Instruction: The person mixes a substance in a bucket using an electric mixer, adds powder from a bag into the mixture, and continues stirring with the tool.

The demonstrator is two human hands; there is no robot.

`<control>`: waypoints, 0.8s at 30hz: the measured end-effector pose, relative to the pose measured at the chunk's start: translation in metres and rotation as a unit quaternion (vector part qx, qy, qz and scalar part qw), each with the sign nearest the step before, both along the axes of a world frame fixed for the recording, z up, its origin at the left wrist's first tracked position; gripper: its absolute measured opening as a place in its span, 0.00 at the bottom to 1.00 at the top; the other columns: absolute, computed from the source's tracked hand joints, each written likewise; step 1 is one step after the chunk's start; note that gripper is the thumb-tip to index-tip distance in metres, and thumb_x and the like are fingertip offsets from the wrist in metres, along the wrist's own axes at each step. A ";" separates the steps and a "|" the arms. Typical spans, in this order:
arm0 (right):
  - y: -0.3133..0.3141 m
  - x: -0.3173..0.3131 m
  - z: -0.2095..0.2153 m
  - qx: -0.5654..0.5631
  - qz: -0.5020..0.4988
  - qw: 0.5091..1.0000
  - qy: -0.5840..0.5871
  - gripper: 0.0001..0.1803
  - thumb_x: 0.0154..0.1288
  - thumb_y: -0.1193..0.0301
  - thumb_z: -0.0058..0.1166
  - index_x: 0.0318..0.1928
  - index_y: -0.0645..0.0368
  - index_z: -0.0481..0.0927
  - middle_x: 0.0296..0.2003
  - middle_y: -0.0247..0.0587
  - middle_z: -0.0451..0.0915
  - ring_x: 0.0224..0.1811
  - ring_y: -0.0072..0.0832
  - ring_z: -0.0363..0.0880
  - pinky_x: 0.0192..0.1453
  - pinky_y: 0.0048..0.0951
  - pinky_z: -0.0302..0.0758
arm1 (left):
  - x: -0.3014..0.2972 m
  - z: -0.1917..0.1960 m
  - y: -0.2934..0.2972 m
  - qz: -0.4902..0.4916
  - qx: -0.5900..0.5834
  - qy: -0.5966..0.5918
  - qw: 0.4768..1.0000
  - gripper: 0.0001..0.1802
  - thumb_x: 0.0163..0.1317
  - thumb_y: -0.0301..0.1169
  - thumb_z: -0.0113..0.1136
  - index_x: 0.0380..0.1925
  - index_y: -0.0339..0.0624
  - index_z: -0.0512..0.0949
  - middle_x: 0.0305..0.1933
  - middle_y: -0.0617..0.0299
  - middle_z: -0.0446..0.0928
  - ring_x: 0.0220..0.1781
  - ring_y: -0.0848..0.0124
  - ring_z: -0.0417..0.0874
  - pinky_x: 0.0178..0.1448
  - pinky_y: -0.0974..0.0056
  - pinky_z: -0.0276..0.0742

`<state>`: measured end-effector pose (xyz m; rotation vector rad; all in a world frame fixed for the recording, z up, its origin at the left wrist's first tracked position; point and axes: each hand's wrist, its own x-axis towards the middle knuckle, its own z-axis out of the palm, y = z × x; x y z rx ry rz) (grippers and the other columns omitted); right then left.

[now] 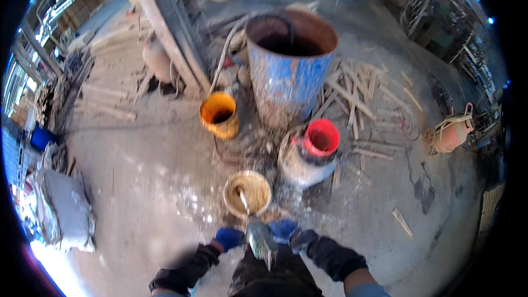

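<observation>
My left hand, in a blue glove, is closed on one side handle of a greenish-grey handheld power mixer. Its other side is gripped by my right hand, gloved in blue too. My fingers partly cover the handles. From the mixer a pale shaft slants away from me into a whitish bucket. Thick tan-brown mix fills much of the bucket, and the shaft's lower end is hidden in it.
Beyond the bucket stand a large rusty blue drum, a yellow bucket and a red pail atop a dirty white container. Wood strips litter the floor. A grey sack lies left, an orange-pink machine right.
</observation>
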<state>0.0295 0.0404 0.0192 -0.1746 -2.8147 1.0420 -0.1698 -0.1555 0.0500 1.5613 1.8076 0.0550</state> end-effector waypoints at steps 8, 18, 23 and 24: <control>0.016 0.016 0.018 0.053 -0.030 0.990 -0.125 0.11 0.59 0.60 0.51 0.37 0.51 0.77 0.26 0.45 0.79 0.30 0.46 0.80 0.31 0.48 0.75 | 0.023 0.021 0.034 0.034 -0.016 0.010 0.999 0.19 0.54 0.51 0.56 0.30 0.48 0.81 0.32 0.52 0.81 0.36 0.52 0.83 0.39 0.48 0.76; 0.021 0.055 0.011 0.054 0.032 0.979 -0.193 0.12 0.61 0.60 0.49 0.37 0.54 0.77 0.22 0.47 0.79 0.24 0.47 0.80 0.27 0.48 0.74 | 0.072 0.005 0.025 0.030 -0.020 -0.026 0.999 0.21 0.53 0.50 0.56 0.35 0.46 0.80 0.35 0.50 0.81 0.40 0.52 0.82 0.41 0.50 0.76; 0.005 0.070 -0.019 0.077 0.036 0.992 -0.091 0.12 0.60 0.60 0.50 0.39 0.54 0.76 0.25 0.47 0.80 0.26 0.47 0.80 0.28 0.46 0.75 | 0.076 0.025 0.023 0.018 -0.083 -0.002 0.996 0.22 0.54 0.53 0.56 0.34 0.46 0.81 0.34 0.51 0.81 0.38 0.52 0.83 0.41 0.50 0.77; -0.002 0.059 0.002 0.032 0.048 0.990 -0.129 0.12 0.60 0.61 0.50 0.39 0.54 0.76 0.26 0.47 0.80 0.27 0.48 0.80 0.29 0.46 0.75 | 0.075 0.020 0.008 0.051 -0.089 0.001 0.995 0.23 0.54 0.54 0.56 0.33 0.46 0.81 0.34 0.51 0.81 0.38 0.52 0.83 0.41 0.50 0.77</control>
